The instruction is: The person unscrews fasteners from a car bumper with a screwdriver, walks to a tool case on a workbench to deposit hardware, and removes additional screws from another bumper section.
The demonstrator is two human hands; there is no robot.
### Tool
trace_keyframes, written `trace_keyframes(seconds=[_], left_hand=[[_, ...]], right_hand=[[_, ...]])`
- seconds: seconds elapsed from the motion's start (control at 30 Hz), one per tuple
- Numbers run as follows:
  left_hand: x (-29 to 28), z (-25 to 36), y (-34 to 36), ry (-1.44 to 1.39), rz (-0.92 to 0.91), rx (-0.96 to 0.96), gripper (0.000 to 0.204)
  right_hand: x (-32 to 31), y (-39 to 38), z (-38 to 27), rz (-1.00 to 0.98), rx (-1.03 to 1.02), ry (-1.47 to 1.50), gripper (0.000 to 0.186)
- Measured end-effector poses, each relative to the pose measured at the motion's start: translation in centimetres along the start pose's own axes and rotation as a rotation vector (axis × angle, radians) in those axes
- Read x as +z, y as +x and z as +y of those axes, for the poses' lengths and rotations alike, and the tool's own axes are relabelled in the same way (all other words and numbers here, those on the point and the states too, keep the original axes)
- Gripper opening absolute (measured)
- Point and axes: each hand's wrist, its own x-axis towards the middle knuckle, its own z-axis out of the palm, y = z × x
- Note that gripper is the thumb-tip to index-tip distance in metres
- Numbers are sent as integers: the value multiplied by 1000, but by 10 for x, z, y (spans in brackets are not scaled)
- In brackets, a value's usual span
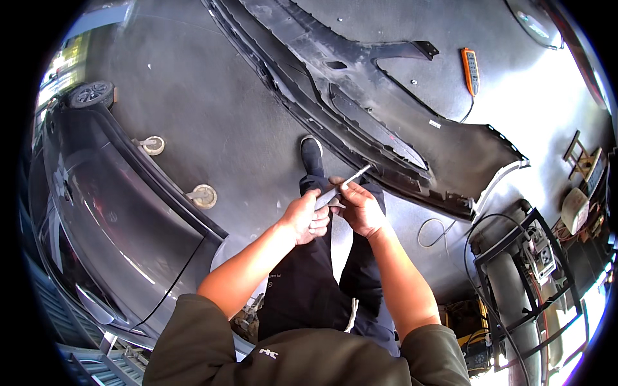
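In front of my body, my left hand point(304, 215) closes round a grey tapered, handle-like piece point(326, 198). Just to its right, my right hand point(362, 209) pinches a thin pale rod point(356, 175) between thumb and fingers. The rod slants up and to the right, its tip close to the edge of a large dark car bumper point(444, 151). Fingers hide where the grey piece and the rod come together, so I cannot tell whether they are one tool. The bumper lies beyond my hands with ribs and clip edges showing.
A dark car body point(129, 206) stands at left, near two pale caster wheels point(205, 196). An orange power strip point(471, 72) lies on the floor at far right, its cord running by the bumper. A black-framed cart point(534, 270) with cables stands at near right.
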Motion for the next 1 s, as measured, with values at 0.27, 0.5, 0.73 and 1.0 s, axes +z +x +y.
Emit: trace_keyframes(seconds=[0.27, 0.5, 0.73, 1.0], left_hand=[[3, -37, -7, 1406, 615, 962, 30], [23, -1, -20, 1863, 472, 1214, 33], [12, -22, -3, -127, -20, -99, 61], [14, -10, -21, 1824, 471, 1189, 27]], right_hand=[[-8, 12, 21, 42, -183, -244, 31], [19, 10, 13, 242, -120, -236, 31], [2, 12, 33, -20, -150, 215, 30], [6, 13, 33, 185, -153, -137, 35]])
